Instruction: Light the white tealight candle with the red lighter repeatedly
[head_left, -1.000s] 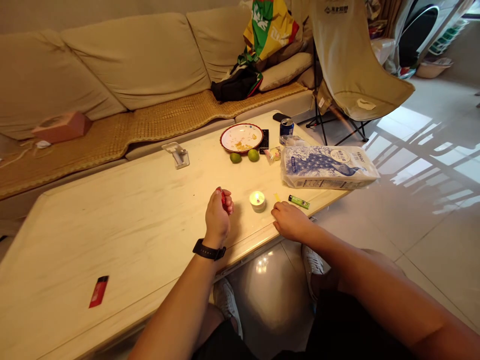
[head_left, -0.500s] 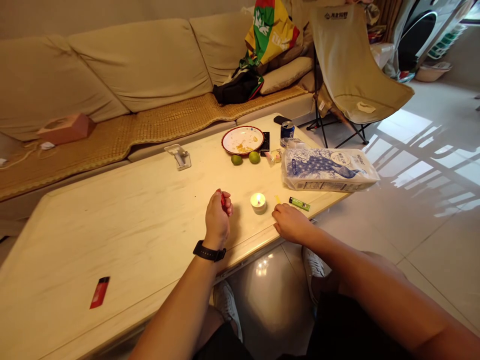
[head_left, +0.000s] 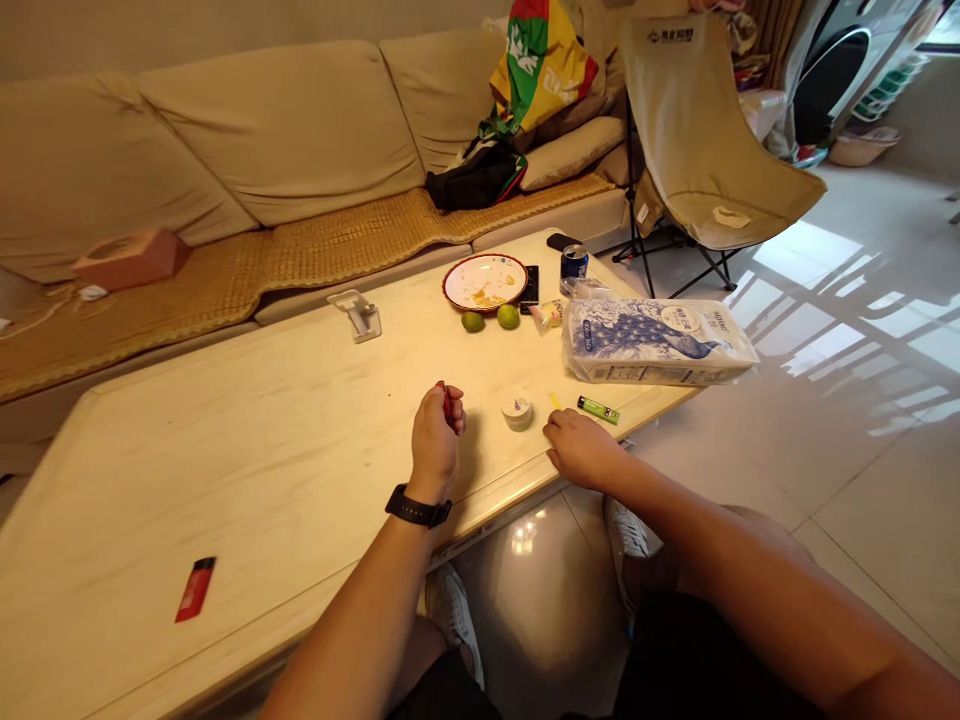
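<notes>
My left hand is closed in a fist on a small red lighter, of which only the top shows, and rests on the pale table. A little to its right stands a small white tealight candle with no flame showing. My right hand lies on the table's front edge just right of the candle, fingers curled loosely, with nothing visible in it. A green lighter and a small yellow scrap lie just beyond that hand.
Another red lighter lies at the table's near left. Farther back are a plate, two limes, a can, a tissue pack and a clear stand. A sofa and folding chair stand behind.
The candle's flame, lit in the earlier frames, no longer shows. Both hands have stayed nearly where they were.
</notes>
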